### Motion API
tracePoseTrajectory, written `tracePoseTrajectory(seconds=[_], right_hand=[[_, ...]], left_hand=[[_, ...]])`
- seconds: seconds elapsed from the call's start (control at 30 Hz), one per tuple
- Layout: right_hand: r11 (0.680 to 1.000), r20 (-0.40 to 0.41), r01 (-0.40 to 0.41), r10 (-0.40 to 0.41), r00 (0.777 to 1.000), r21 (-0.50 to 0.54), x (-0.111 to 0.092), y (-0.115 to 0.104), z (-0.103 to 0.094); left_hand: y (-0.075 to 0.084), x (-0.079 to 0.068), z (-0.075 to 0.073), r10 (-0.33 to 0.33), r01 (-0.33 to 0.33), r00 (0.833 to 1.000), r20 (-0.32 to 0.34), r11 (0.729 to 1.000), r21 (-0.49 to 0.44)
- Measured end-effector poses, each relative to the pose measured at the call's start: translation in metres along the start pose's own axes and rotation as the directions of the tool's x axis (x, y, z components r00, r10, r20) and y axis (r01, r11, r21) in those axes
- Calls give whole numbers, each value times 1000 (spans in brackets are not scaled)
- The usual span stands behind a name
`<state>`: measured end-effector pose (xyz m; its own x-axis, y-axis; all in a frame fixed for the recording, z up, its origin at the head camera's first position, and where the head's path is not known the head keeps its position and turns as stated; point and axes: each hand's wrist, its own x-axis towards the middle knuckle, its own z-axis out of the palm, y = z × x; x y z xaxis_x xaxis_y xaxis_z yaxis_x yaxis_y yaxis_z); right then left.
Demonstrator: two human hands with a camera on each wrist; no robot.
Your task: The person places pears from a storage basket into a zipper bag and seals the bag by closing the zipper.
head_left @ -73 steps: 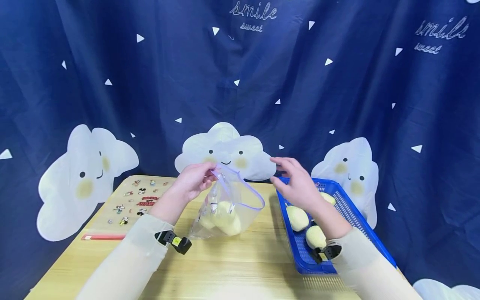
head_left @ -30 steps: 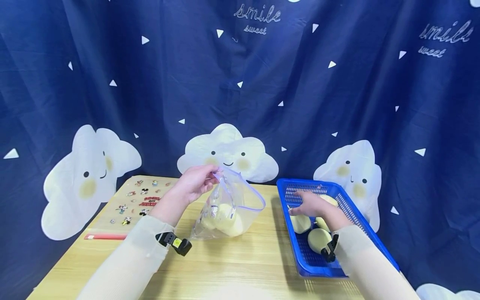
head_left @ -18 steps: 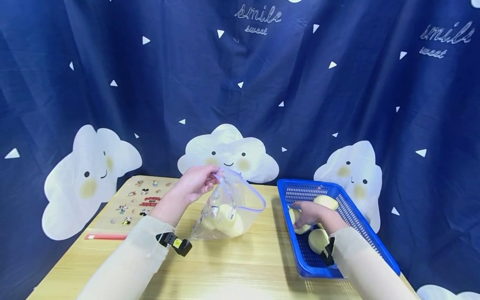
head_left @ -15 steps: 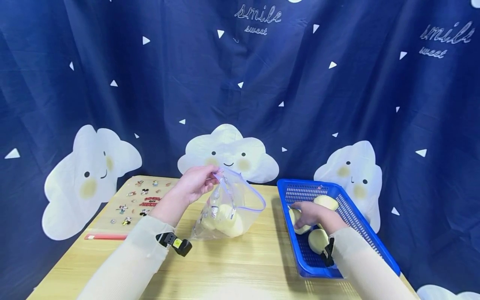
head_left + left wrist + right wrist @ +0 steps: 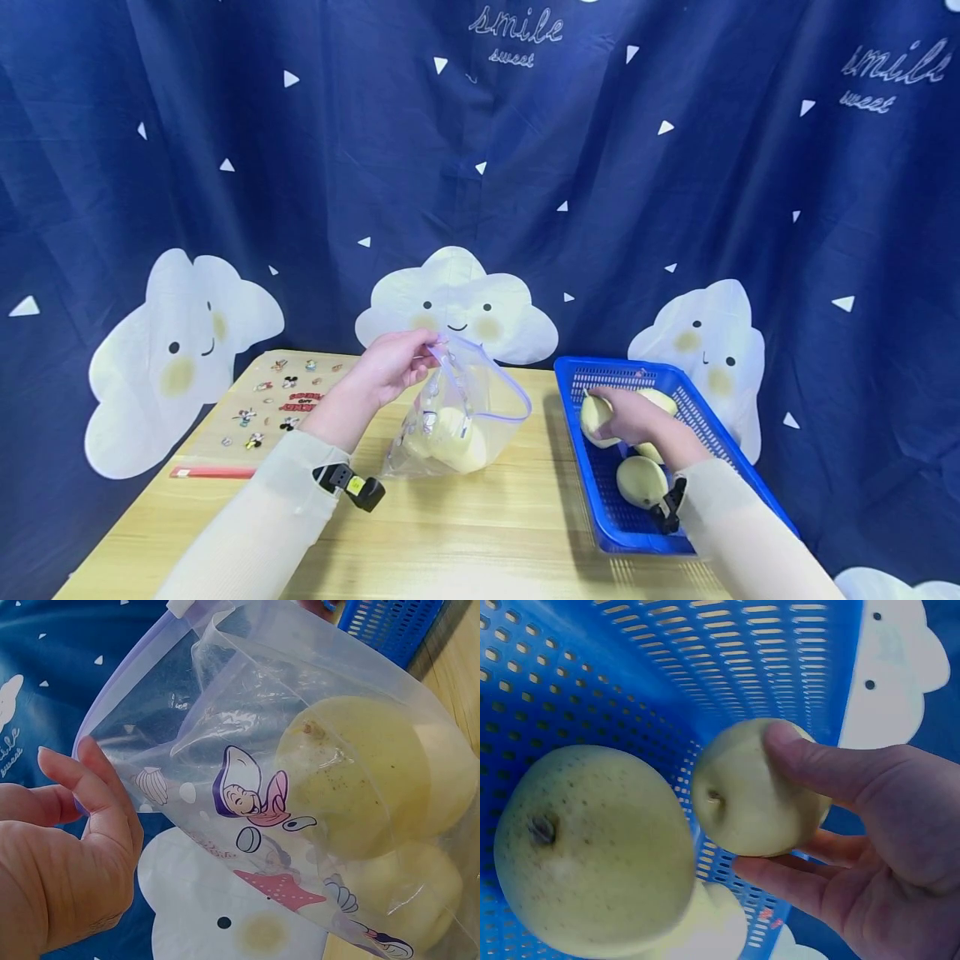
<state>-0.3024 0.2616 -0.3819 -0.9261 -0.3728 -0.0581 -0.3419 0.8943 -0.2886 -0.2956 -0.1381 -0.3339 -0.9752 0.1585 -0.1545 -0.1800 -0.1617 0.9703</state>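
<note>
Inside the blue basket (image 5: 618, 533), near its left wall: my right hand (image 5: 633, 415) grips a pale pear (image 5: 597, 421), thumb on one side, fingers on the other. Can't tell if it's clear of the basket floor. Other pears (image 5: 641, 482) sit beside it, some partly hidden by my hand. Left hand (image 5: 388, 368) pinches the lilac rim of a clear zip bag (image 5: 495, 400), mouth gaping basket-side, base on the table (image 5: 450, 533). At least two bagged pears (image 5: 459, 446) inside. Flat printed pouch (image 5: 262, 408) lies left, partly behind my left arm.
</note>
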Motion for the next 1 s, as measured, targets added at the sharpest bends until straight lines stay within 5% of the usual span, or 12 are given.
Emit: tracePoseTrajectory(seconds=[0.23, 0.57, 1.0], right_hand=[[1000, -165, -11, 11, 986, 1, -7, -3, -13], [991, -363, -24, 70, 929, 130, -11, -36, -37], [946, -445, 269, -165, 880, 182, -13, -121, -37]], left_hand=[[0, -1, 1, 1, -1, 1000, 3, 1000, 6], [1, 0, 2, 9, -9, 1000, 19, 1000, 6], [1, 3, 3, -6, 6, 1000, 11, 1000, 29]])
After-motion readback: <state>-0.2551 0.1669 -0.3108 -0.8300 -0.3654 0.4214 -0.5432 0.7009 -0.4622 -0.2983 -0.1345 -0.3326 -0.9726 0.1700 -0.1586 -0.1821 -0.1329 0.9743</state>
